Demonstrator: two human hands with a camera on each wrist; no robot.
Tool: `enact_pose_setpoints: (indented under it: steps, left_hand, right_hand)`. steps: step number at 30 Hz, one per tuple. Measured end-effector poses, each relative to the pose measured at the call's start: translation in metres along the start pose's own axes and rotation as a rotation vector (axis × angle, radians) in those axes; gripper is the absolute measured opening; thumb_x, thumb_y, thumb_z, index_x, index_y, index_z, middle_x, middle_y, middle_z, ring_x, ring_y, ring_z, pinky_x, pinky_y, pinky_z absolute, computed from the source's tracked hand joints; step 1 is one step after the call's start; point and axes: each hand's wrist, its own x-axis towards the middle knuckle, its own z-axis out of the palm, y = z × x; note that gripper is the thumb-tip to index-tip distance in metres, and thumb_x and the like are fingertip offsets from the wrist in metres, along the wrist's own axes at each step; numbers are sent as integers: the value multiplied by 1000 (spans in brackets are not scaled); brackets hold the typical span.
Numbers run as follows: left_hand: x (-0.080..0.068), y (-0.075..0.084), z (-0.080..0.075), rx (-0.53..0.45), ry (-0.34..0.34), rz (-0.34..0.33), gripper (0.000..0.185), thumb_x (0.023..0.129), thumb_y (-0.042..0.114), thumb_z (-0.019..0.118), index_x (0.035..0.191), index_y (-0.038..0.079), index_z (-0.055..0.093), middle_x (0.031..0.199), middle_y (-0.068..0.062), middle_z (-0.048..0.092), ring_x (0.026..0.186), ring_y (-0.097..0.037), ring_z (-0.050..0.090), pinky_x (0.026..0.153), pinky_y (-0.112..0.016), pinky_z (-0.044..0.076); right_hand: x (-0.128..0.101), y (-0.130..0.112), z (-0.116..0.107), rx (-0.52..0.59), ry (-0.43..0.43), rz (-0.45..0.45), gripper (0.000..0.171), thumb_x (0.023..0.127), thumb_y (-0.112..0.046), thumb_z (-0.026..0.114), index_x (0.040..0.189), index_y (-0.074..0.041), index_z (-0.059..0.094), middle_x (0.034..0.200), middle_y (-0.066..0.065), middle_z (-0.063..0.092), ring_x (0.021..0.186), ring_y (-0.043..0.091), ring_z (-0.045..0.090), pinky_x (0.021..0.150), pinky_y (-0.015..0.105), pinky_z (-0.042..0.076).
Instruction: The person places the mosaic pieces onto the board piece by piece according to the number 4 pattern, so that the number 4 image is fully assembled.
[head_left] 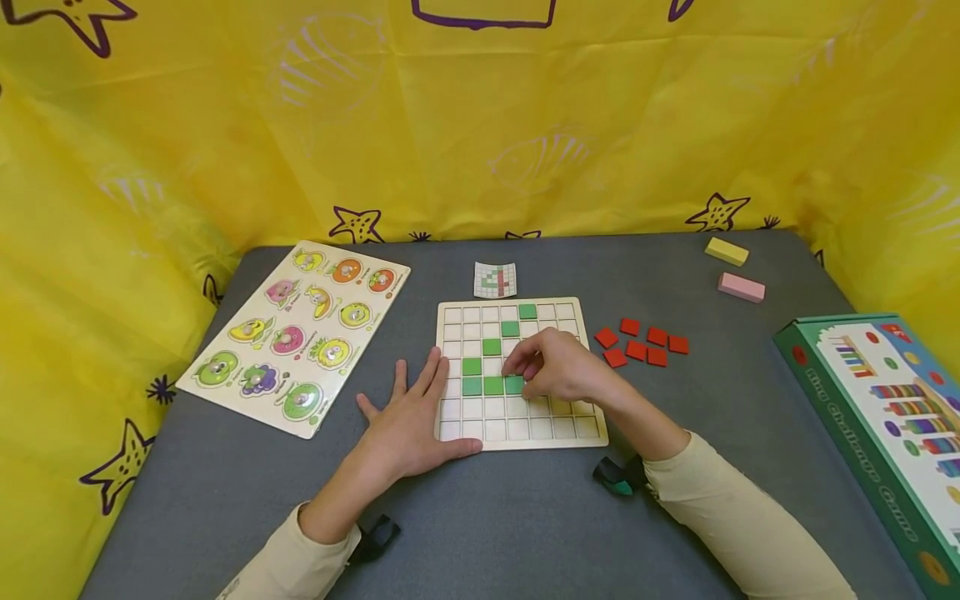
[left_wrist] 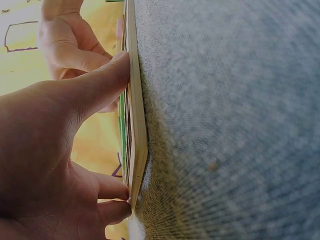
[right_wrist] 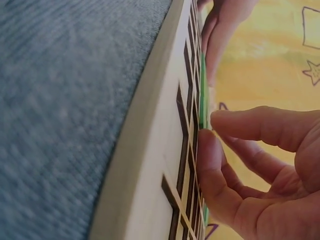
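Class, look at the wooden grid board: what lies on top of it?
Green tiles sit in cells of the grid board. The left hand rests flat on its edge; the right hand pinches one green tile, hiding the cells beneath.

A grey table (head_left: 525, 517) is carrying everything. A wooden grid board (head_left: 517, 429) is lying near its middle, with a small pattern card (head_left: 495, 280) just behind it. Red tiles (head_left: 641, 343) are sitting in a loose cluster to the board's right. A fruit puzzle (head_left: 296, 333) is lying at the left, a yellow block (head_left: 726, 251) and a pink block (head_left: 741, 287) are resting at the far right, and a green game box (head_left: 877, 425) is lying along the right edge.
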Motion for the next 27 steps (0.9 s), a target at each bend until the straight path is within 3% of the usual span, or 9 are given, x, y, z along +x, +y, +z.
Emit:
enact_pose_setpoints:
  steps: [8, 16, 23, 27]
  left_hand:
    - [1, 0, 1, 0, -8, -8, 123, 78, 73, 78, 168, 15, 17, 177, -2, 5, 158, -53, 2, 98, -95, 0]
    - [1, 1, 1, 3, -16, -17, 124, 78, 73, 78, 168, 15, 16, 177, -1, 3, 158, -51, -1, 99, -95, 0]
    - [0, 1, 0, -5, -12, -10, 123, 78, 72, 79, 168, 15, 17, 177, -1, 3, 158, -52, -1, 98, -95, -1]
    - [0, 1, -1, -3, -7, -4, 124, 78, 72, 78, 168, 15, 16, 177, -1, 3, 158, -52, 0, 98, -96, -1]
  right_hand:
    - [-2, 2, -9, 35, -9, -61, 31, 77, 7, 74, 104, -7, 81, 99, 7, 77, 85, 16, 67, 80, 31, 57]
    - [-9, 4, -33, 36, 83, -96, 26, 86, 2, 72, 109, -7, 80, 111, 10, 77, 93, 20, 70, 82, 35, 57]
    - [-18, 12, -60, 11, 165, -89, 25, 89, 0, 74, 111, -8, 79, 112, 14, 76, 98, 23, 70, 73, 33, 54]
    - [-24, 18, -75, 1, 192, -89, 24, 90, -1, 75, 112, -10, 79, 113, 16, 75, 99, 24, 69, 78, 32, 54]
